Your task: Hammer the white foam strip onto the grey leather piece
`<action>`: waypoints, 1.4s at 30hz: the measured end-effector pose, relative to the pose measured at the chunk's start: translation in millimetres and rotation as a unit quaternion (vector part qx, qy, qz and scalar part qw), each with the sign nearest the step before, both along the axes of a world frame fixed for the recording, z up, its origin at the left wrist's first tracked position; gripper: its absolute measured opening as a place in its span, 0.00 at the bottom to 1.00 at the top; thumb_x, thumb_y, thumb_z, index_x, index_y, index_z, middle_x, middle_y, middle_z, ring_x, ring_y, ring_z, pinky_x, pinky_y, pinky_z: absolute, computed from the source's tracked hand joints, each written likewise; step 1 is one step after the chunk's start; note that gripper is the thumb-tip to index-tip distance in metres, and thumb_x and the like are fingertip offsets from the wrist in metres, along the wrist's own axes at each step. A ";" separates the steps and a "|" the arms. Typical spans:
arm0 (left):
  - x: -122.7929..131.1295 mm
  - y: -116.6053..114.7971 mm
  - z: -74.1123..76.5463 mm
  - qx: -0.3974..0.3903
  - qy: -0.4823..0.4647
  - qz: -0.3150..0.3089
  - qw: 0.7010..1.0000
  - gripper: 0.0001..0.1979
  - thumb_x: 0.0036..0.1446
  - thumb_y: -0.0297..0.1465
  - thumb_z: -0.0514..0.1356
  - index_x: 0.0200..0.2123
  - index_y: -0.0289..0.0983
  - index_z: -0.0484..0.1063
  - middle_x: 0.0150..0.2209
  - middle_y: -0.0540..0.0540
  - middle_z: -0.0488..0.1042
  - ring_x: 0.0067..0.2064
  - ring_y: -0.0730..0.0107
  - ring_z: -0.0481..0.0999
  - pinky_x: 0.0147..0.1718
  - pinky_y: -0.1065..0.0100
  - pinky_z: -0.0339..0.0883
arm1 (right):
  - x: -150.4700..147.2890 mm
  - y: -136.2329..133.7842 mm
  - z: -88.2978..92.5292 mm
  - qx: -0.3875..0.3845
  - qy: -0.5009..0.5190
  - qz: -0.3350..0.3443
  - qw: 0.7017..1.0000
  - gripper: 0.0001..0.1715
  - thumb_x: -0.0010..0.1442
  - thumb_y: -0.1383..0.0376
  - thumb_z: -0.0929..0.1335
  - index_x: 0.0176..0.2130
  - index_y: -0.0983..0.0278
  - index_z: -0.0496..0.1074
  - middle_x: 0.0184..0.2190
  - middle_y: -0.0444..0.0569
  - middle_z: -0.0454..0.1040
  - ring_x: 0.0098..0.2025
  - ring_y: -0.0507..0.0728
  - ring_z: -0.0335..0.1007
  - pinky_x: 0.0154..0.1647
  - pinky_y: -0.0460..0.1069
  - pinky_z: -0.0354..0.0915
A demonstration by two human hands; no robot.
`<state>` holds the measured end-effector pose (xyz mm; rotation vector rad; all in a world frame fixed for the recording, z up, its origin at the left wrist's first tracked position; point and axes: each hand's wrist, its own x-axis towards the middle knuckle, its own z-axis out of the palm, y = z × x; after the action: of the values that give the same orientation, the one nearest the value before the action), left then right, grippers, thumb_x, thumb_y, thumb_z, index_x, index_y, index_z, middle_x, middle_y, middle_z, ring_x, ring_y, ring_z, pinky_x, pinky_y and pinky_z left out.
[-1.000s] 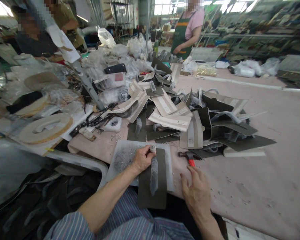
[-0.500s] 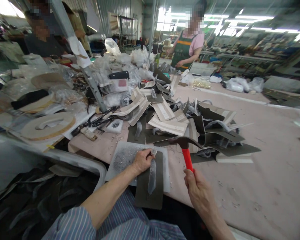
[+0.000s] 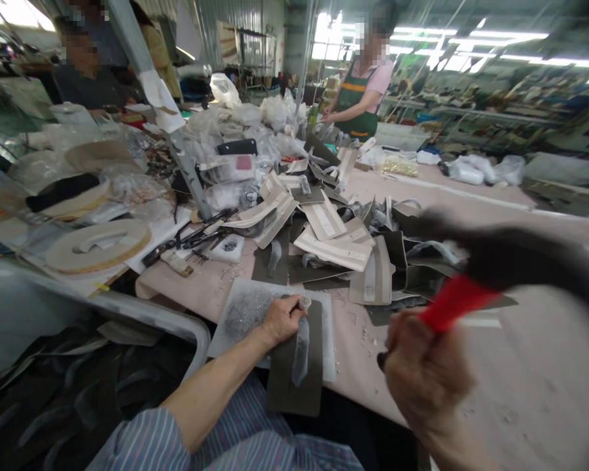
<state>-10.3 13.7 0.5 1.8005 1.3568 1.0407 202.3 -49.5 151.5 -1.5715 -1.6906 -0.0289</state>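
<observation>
Two hands show in the head view. The right hand (image 3: 425, 373) is clamped round a red-handled hammer (image 3: 454, 302), its dark head (image 3: 515, 252) raised and blurred with motion above the table (image 3: 530, 386). The left hand (image 3: 282, 320) pinches a small pale cylinder (image 3: 304, 302) upright on a dark panel (image 3: 294, 392), which lies on a speckled white board (image 3: 248, 314), with a translucent strip (image 3: 300, 353) along it.

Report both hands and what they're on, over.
Left hand pinching small cylindrical piece on dark panel. Right hand gripping red-handled hammer, raised, blurred. Pile of cut panels beyond, hands not touching it.
</observation>
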 end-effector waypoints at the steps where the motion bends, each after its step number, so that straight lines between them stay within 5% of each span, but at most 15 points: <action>1: -0.1 0.0 -0.2 -0.002 0.003 0.002 1.000 0.06 0.55 0.24 0.60 0.35 0.38 0.76 0.30 0.50 0.77 0.32 0.69 0.74 0.35 0.71 0.64 | 0.6 -2.4 -15.3 -0.037 -0.039 0.040 0.998 0.20 0.71 0.54 0.55 0.33 0.61 0.62 0.19 0.42 0.64 0.20 0.52 0.60 0.22 0.46 0.50; 4: -0.1 -0.3 -0.9 -0.007 0.002 0.000 1.000 0.08 0.55 0.23 0.59 0.36 0.38 0.76 0.29 0.50 0.77 0.32 0.69 0.74 0.35 0.70 0.64 | 11.7 -8.1 -55.4 -0.197 -0.167 0.124 0.958 0.18 0.70 0.56 0.57 0.30 0.60 0.61 0.16 0.42 0.64 0.16 0.51 0.57 0.21 0.48 0.40; 11: -0.2 -0.8 1.8 -0.003 -0.002 0.000 1.000 0.06 0.55 0.24 0.60 0.34 0.38 0.76 0.30 0.50 0.76 0.32 0.70 0.74 0.36 0.71 0.65 | 59.3 -14.3 -109.7 -0.397 -0.156 0.009 0.905 0.16 0.71 0.57 0.55 0.36 0.61 0.64 0.19 0.45 0.68 0.23 0.56 0.67 0.25 0.48 0.49; 13: -0.4 -0.2 1.9 -0.010 -0.001 -0.001 1.000 0.05 0.54 0.24 0.61 0.34 0.38 0.76 0.30 0.50 0.76 0.32 0.69 0.73 0.36 0.70 0.65 | 65.5 -14.1 -127.6 -0.409 -0.164 -0.019 0.898 0.17 0.71 0.58 0.55 0.39 0.62 0.66 0.23 0.49 0.71 0.26 0.59 0.69 0.26 0.49 0.54; 15: -0.6 0.4 0.9 -0.018 -0.004 0.002 1.000 0.05 0.54 0.25 0.62 0.35 0.38 0.76 0.30 0.50 0.77 0.33 0.69 0.74 0.37 0.70 0.67 | 61.1 -12.2 -137.5 -0.336 -0.184 -0.020 0.923 0.18 0.70 0.60 0.55 0.47 0.66 0.67 0.35 0.57 0.75 0.34 0.62 0.73 0.31 0.52 0.61; 17: -1.1 0.9 -0.8 -0.022 -0.020 0.005 1.000 0.10 0.54 0.25 0.61 0.41 0.38 0.76 0.34 0.49 0.78 0.36 0.67 0.76 0.40 0.68 0.68 | 44.1 -8.8 -134.4 -0.198 -0.186 0.035 0.962 0.21 0.68 0.64 0.57 0.57 0.68 0.62 0.50 0.64 0.71 0.48 0.66 0.70 0.41 0.56 0.65; 19: -1.9 0.9 -2.5 -0.027 -0.044 0.003 0.999 0.17 0.54 0.26 0.61 0.48 0.39 0.75 0.39 0.47 0.80 0.40 0.65 0.77 0.45 0.66 0.69 | 17.8 -4.3 -120.2 -0.107 -0.191 0.161 0.962 0.28 0.65 0.70 0.58 0.63 0.65 0.57 0.60 0.62 0.62 0.57 0.65 0.63 0.50 0.58 0.64; 22: -2.4 1.3 -4.3 -0.044 -0.072 0.000 0.996 0.17 0.54 0.26 0.60 0.48 0.38 0.75 0.40 0.47 0.80 0.41 0.65 0.78 0.45 0.66 0.70 | -24.0 3.0 -95.1 -0.128 -0.245 0.342 0.898 0.34 0.59 0.78 0.59 0.61 0.59 0.60 0.63 0.55 0.60 0.55 0.61 0.63 0.51 0.55 0.62; 24: -1.1 3.2 -5.5 -0.069 -0.101 0.004 0.992 0.12 0.53 0.26 0.60 0.41 0.37 0.76 0.36 0.48 0.80 0.38 0.67 0.78 0.42 0.67 0.71 | -45.0 6.3 -85.9 -0.162 -0.288 0.377 0.865 0.28 0.55 0.78 0.61 0.53 0.61 0.68 0.58 0.55 0.64 0.50 0.60 0.65 0.48 0.55 0.62; 29: 4.8 17.8 -1.8 -0.149 -0.304 0.117 0.934 0.10 0.48 0.33 0.66 0.33 0.35 0.71 0.28 0.48 0.78 0.32 0.67 0.78 0.34 0.68 0.72 | -73.9 4.3 -81.6 -0.185 -0.374 0.294 0.860 0.13 0.55 0.75 0.63 0.39 0.66 0.71 0.39 0.58 0.71 0.40 0.64 0.67 0.44 0.58 0.62; 32: -3.7 24.9 18.2 -0.133 -0.386 0.215 0.887 0.14 0.47 0.37 0.67 0.33 0.35 0.70 0.27 0.48 0.78 0.30 0.67 0.79 0.32 0.68 0.72 | -82.5 2.5 -69.7 -0.213 -0.405 0.203 0.866 0.11 0.58 0.75 0.61 0.36 0.68 0.72 0.33 0.60 0.71 0.35 0.65 0.69 0.36 0.57 0.62; 38: -40.8 14.1 77.3 0.019 -0.340 0.196 0.919 0.15 0.50 0.36 0.68 0.37 0.34 0.72 0.33 0.46 0.79 0.36 0.67 0.79 0.38 0.68 0.73 | -78.1 9.0 -48.6 -0.294 -0.328 0.081 0.894 0.08 0.61 0.67 0.65 0.40 0.70 0.70 0.31 0.59 0.75 0.31 0.63 0.75 0.30 0.52 0.62; 42: -35.6 1.9 66.4 -0.022 -0.288 0.158 0.944 0.12 0.52 0.32 0.66 0.39 0.35 0.72 0.35 0.45 0.80 0.36 0.67 0.79 0.37 0.69 0.72 | -80.8 6.4 -64.0 -0.308 -0.264 0.058 0.912 0.16 0.67 0.57 0.63 0.42 0.68 0.68 0.26 0.58 0.76 0.30 0.64 0.77 0.27 0.51 0.63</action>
<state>-45.9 15.6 66.9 1.1231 1.2908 1.5435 121.5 -43.1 87.4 -2.0441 -2.3771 0.1729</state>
